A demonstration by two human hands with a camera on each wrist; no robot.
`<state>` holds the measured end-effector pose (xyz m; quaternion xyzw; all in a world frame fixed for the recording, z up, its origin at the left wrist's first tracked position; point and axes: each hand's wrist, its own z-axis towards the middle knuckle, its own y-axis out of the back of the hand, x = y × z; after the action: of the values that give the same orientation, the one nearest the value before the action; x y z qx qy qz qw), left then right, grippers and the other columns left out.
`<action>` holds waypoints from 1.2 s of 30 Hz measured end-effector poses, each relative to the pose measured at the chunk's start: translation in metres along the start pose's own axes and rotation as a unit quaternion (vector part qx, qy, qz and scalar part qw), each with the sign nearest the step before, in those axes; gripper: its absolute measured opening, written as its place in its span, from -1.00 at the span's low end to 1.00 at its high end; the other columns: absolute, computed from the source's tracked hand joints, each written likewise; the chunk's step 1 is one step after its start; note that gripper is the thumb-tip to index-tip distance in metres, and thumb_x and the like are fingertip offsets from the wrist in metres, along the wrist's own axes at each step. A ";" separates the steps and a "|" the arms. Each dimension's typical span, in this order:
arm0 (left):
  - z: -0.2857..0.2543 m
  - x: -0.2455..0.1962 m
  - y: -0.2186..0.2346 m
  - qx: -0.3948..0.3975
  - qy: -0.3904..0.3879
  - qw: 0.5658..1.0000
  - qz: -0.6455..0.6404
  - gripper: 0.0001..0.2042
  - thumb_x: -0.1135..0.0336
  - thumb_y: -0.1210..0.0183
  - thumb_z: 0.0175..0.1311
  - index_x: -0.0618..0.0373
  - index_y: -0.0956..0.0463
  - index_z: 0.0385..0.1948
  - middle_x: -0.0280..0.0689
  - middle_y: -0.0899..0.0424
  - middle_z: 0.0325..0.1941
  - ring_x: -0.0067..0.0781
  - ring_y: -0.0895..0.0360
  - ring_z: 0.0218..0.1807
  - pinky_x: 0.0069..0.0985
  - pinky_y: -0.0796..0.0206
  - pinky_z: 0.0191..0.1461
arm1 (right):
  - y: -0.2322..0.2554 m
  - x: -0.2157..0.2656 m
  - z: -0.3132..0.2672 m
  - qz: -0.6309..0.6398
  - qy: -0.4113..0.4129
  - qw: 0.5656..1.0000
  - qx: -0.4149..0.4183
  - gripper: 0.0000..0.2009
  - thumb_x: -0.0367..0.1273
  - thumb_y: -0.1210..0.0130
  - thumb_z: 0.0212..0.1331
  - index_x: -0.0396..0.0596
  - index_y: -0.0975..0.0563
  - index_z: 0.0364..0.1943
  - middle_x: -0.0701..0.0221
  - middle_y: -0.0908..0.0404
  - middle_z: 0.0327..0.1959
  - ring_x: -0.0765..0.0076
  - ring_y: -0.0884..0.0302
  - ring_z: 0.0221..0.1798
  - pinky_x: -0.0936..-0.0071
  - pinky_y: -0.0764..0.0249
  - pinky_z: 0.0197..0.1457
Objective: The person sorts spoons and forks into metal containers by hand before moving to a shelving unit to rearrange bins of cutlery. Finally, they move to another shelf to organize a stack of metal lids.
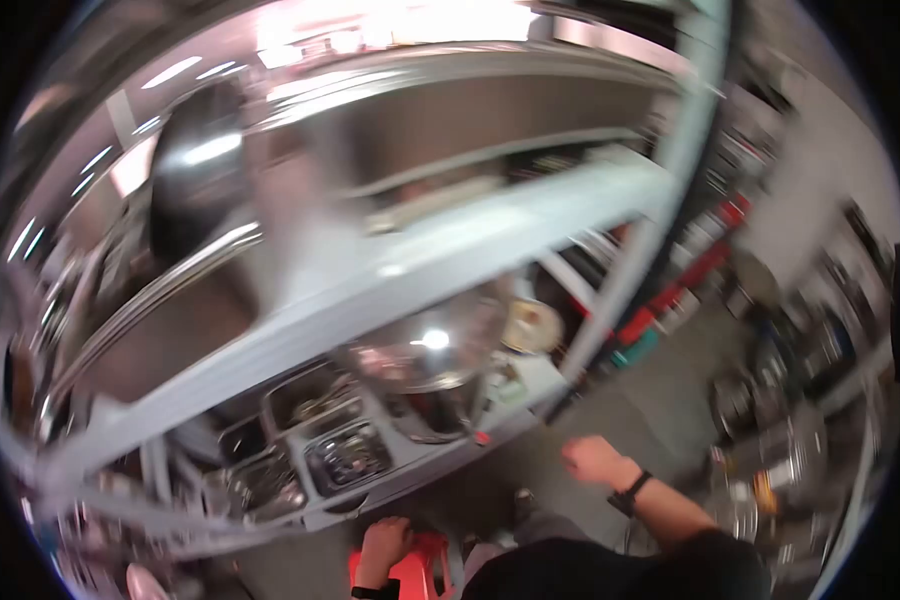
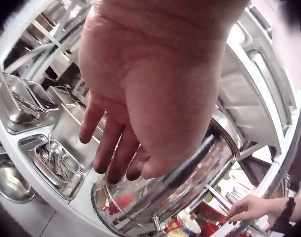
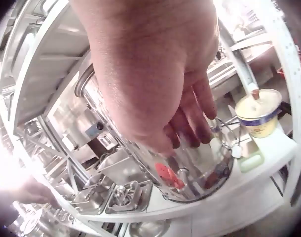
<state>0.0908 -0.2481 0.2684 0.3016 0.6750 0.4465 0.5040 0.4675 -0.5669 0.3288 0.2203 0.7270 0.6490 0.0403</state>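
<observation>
Both hands are bare and hold nothing. In the head view my left hand (image 1: 385, 545) hangs low over a red plastic stool (image 1: 430, 565), its fingers loosely bent. My right hand (image 1: 600, 462), with a dark band at the wrist, hangs out to the right beside the shelf's end. Behind the left palm (image 2: 155, 98) in the left wrist view, a big shiny steel drum (image 2: 163, 197) with a small tap stands on a white shelf. That drum also shows behind the right hand (image 3: 160, 84) in the right wrist view, where the fingers curl slightly.
Steel trays of utensils (image 2: 56, 160) sit beside the drum. A cream enamel pot (image 3: 259, 116) with a blue band and lid stands at the shelf's end. A steel bowl (image 2: 11, 177) is lower down. More metalware (image 1: 770, 460) crowds the aisle's right side.
</observation>
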 end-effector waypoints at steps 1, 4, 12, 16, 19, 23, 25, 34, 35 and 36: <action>0.009 -0.002 0.003 0.013 0.003 1.000 -0.005 -0.79 0.18 -0.24 0.30 0.06 -0.69 -0.19 -0.11 -0.77 -0.15 0.04 -0.71 -0.05 -0.08 -0.57 0.05 | 0.002 0.003 -0.023 0.006 -0.025 1.000 -0.015 -0.82 -0.26 -0.23 0.19 -0.08 -0.63 -0.31 0.17 -0.67 -0.24 -0.12 -0.68 -0.14 -0.03 -0.62 -0.06; 0.047 -0.027 0.010 0.038 -0.060 0.997 -0.005 -0.80 0.19 -0.26 0.31 0.05 -0.73 -0.18 -0.12 -0.79 -0.14 0.04 -0.71 -0.04 -0.09 -0.56 0.06 | -0.001 0.007 -0.097 0.050 -0.151 0.986 -0.058 -0.80 -0.26 -0.23 0.20 -0.09 -0.65 -0.25 0.18 -0.70 -0.19 -0.10 -0.69 -0.10 -0.02 -0.63 -0.01; 0.147 -0.189 -0.024 0.110 -0.338 0.935 -0.010 -0.84 0.23 -0.27 0.30 0.05 -0.69 -0.21 -0.17 -0.76 -0.21 0.01 -0.70 -0.08 -0.13 -0.55 -0.01 | -0.074 0.021 -0.314 0.073 -0.414 0.896 -0.146 -0.77 -0.26 -0.26 0.18 -0.09 -0.68 -0.20 0.20 -0.74 -0.14 -0.09 -0.72 -0.08 0.02 -0.65 0.02; 0.167 -0.295 -0.058 0.161 -0.414 0.896 0.013 -0.85 0.24 -0.26 0.32 0.07 -0.67 -0.22 -0.18 -0.75 -0.18 0.00 -0.69 -0.07 -0.12 -0.56 0.00 | -0.098 0.057 -0.427 0.088 -0.537 0.817 -0.189 -0.77 -0.24 -0.30 0.15 -0.03 -0.73 -0.19 0.22 -0.75 -0.18 -0.08 -0.73 -0.10 0.03 -0.66 -0.02; 0.175 -0.377 -0.097 0.183 -0.490 0.852 0.035 -0.85 0.25 -0.24 0.34 0.09 -0.66 -0.22 -0.17 -0.75 -0.15 -0.01 -0.69 -0.03 -0.11 -0.55 0.03 | -0.141 0.076 -0.510 0.100 -0.605 0.763 -0.204 -0.78 -0.23 -0.32 0.14 -0.03 -0.73 -0.22 0.19 -0.77 -0.22 -0.09 -0.73 -0.10 0.02 -0.66 0.01; 0.153 -0.488 -0.126 0.209 -0.517 0.830 0.023 -0.83 0.26 -0.23 0.34 0.12 -0.66 -0.19 -0.16 -0.75 -0.13 -0.01 -0.68 0.03 -0.11 -0.53 0.12 | -0.174 0.093 -0.603 0.122 -0.684 0.692 -0.197 -0.79 -0.24 -0.33 0.14 -0.04 -0.74 -0.25 0.17 -0.77 -0.22 -0.08 -0.73 -0.09 0.03 -0.66 0.03; 0.146 -0.526 -0.131 0.215 -0.513 0.831 0.025 -0.83 0.26 -0.23 0.34 0.13 -0.67 -0.18 -0.16 -0.75 -0.12 -0.01 -0.67 0.05 -0.12 -0.52 0.15 | -0.186 0.091 -0.625 0.135 -0.703 0.666 -0.211 -0.80 -0.24 -0.33 0.14 -0.04 -0.74 -0.26 0.17 -0.78 -0.21 -0.08 -0.74 -0.09 0.03 -0.65 0.03; 0.166 -0.578 -0.146 0.213 -0.482 0.847 0.070 -0.78 0.25 -0.23 0.36 0.14 -0.70 -0.10 -0.13 -0.77 -0.03 -0.01 -0.68 0.10 -0.14 -0.52 0.23 | -0.161 -0.026 -0.629 0.151 -0.629 0.725 -0.235 -0.81 -0.28 -0.34 0.14 -0.06 -0.74 -0.25 0.18 -0.75 -0.22 -0.10 -0.73 -0.11 0.02 -0.63 0.00; 0.173 -0.575 -0.148 0.209 -0.470 0.855 0.069 -0.79 0.25 -0.23 0.36 0.13 -0.70 -0.10 -0.13 -0.77 -0.03 -0.01 -0.68 0.09 -0.13 -0.52 0.22 | -0.144 -0.045 -0.621 0.138 -0.610 0.741 -0.245 -0.83 -0.30 -0.33 0.15 -0.06 -0.73 -0.25 0.18 -0.74 -0.21 -0.10 -0.72 -0.11 0.02 -0.63 -0.01; 0.183 -0.572 -0.151 0.204 -0.460 0.862 0.066 -0.79 0.25 -0.24 0.36 0.12 -0.70 -0.10 -0.12 -0.77 -0.03 0.00 -0.69 0.08 -0.13 -0.53 0.21 | -0.125 -0.058 -0.611 0.147 -0.603 0.738 -0.264 -0.84 -0.32 -0.31 0.16 -0.07 -0.72 -0.23 0.19 -0.74 -0.21 -0.10 -0.71 -0.11 0.03 -0.63 0.00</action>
<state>0.4485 -0.7474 0.3498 0.6125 0.4207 0.1415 0.6541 0.2753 -1.1621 0.2894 0.6501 0.3090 0.5442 0.4309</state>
